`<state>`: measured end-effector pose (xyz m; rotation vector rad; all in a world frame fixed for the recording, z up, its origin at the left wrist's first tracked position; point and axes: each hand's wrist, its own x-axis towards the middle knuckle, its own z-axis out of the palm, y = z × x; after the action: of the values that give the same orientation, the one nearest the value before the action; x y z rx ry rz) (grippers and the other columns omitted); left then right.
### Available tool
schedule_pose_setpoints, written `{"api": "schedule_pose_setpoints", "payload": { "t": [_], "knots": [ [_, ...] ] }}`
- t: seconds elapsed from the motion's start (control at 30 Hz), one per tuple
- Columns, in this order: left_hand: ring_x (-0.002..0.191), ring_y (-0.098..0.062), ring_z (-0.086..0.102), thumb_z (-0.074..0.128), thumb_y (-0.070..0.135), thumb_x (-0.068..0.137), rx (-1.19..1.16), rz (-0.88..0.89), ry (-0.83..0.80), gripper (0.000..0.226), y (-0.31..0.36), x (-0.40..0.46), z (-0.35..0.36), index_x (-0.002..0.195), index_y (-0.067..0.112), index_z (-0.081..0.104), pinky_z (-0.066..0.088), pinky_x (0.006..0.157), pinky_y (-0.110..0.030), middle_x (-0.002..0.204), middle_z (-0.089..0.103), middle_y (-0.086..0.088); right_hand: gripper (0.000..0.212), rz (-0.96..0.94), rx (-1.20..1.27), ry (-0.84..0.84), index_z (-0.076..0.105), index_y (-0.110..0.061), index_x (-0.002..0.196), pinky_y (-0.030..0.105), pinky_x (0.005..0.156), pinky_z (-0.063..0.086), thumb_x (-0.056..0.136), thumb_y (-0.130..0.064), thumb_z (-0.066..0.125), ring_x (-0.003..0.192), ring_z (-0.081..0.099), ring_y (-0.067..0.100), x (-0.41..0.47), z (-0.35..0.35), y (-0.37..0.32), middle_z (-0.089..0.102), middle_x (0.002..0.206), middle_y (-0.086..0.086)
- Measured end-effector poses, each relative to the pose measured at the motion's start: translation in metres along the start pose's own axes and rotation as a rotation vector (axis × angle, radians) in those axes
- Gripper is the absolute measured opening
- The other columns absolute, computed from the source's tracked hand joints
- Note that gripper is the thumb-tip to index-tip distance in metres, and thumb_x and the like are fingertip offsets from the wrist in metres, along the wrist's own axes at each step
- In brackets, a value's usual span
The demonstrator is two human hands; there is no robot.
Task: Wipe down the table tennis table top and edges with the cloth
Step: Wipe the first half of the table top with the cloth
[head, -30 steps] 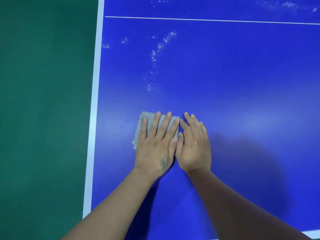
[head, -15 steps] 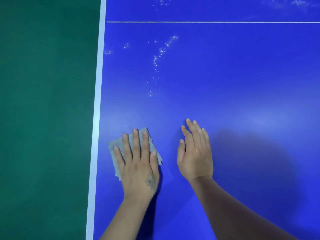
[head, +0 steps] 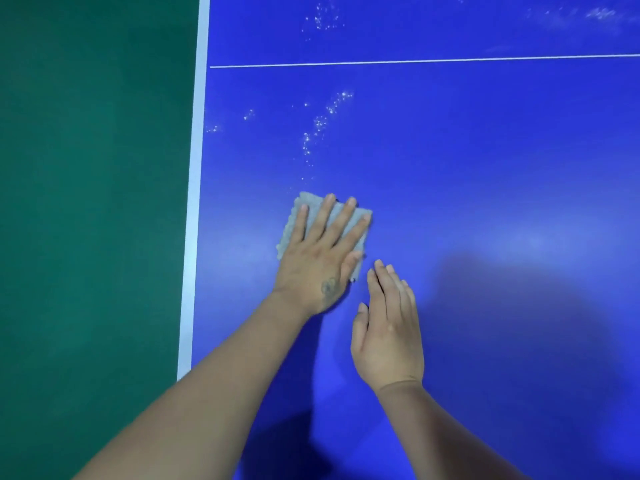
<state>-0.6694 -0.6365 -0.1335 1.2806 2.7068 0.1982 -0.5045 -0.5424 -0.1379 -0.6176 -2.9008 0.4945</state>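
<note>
Left hand (head: 317, 261): fingers spread flat, pressing grey cloth (head: 348, 220) on blue surface (head: 485, 168).
Right hand (head: 389, 330): fingers straight, holds nothing.

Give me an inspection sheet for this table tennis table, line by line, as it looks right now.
Surface: blue table tennis table top, white droplets beyond the cloth.
Job's things: grey square cloth, flat on the top.
Clutter: nothing seen.
Grip: left hand presses the cloth with straight fingers; right hand open, flat on the top, holding nothing.
Cables: nothing seen.
Surroundings: white edge stripe, green floor on the left.
</note>
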Motion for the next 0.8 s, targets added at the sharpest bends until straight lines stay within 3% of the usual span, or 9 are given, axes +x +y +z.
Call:
{"api": "schedule_pose_setpoints", "payload": {
  "t": [0.2, 0.3, 0.37, 0.47, 0.57, 0.8],
  "knots": [
    [0.166, -0.027, -0.003, 0.012, 0.046, 0.114, -0.045, -0.433, 0.041, 0.06, -0.045, -0.018, -0.01, 0.172, 0.03, 0.005, 0.005, 0.131, -0.061, 0.18, 0.005, 0.003, 0.053, -0.003, -0.026, -0.017, 0.051, 0.0, 0.154, 0.048, 0.129, 0.03, 0.105, -0.019, 0.043, 0.156, 0.038, 0.028, 0.0, -0.004, 0.0, 0.044, 0.165, 0.01],
    [0.166, -0.027, -0.003, 0.016, 0.045, 0.114, -0.066, -0.559, 0.063, 0.061, -0.033, -0.054, -0.007, 0.172, 0.029, 0.004, 0.009, 0.131, -0.061, 0.18, 0.005, 0.003, 0.043, -0.025, 0.1, 0.014, 0.063, -0.004, 0.14, 0.054, 0.115, 0.044, 0.1, -0.018, 0.056, 0.142, 0.052, 0.032, 0.025, -0.011, 0.005, 0.056, 0.152, 0.008],
    [0.166, -0.028, -0.002, 0.019, 0.043, 0.114, -0.072, -0.6, 0.064, 0.061, -0.018, -0.075, -0.006, 0.172, 0.027, 0.005, 0.01, 0.131, -0.061, 0.18, 0.005, 0.001, 0.044, -0.056, 0.104, 0.035, 0.062, -0.006, 0.141, 0.053, 0.116, 0.045, 0.101, -0.024, 0.059, 0.141, 0.053, 0.033, 0.059, -0.014, 0.011, 0.056, 0.153, 0.008],
    [0.166, -0.031, -0.001, 0.022, 0.039, 0.113, -0.062, -0.584, 0.039, 0.063, 0.012, -0.1, -0.002, 0.172, 0.023, 0.008, 0.012, 0.13, -0.063, 0.18, 0.004, -0.003, 0.059, -0.051, 0.036, 0.025, 0.049, -0.004, 0.155, 0.049, 0.13, 0.028, 0.107, -0.038, 0.054, 0.157, 0.035, 0.029, 0.12, -0.015, 0.024, 0.04, 0.168, 0.008],
    [0.165, -0.035, 0.002, 0.024, 0.038, 0.112, -0.04, -0.504, -0.006, 0.064, 0.031, -0.108, 0.002, 0.172, 0.019, 0.012, 0.014, 0.129, -0.066, 0.179, 0.005, -0.006, 0.068, -0.091, -0.049, -0.022, 0.038, -0.003, 0.162, 0.05, 0.133, 0.019, 0.111, -0.047, 0.045, 0.165, 0.019, 0.027, 0.16, -0.009, 0.04, 0.026, 0.176, 0.009],
    [0.166, -0.03, -0.003, 0.025, 0.041, 0.114, -0.03, -0.205, -0.023, 0.062, 0.024, -0.039, -0.003, 0.172, 0.025, 0.01, 0.013, 0.129, -0.065, 0.18, 0.003, -0.001, 0.063, -0.088, -0.007, 0.021, 0.036, -0.008, 0.165, 0.047, 0.134, 0.015, 0.112, -0.041, 0.047, 0.166, 0.013, 0.02, 0.17, -0.007, 0.049, 0.025, 0.177, 0.002]
  ]
}}
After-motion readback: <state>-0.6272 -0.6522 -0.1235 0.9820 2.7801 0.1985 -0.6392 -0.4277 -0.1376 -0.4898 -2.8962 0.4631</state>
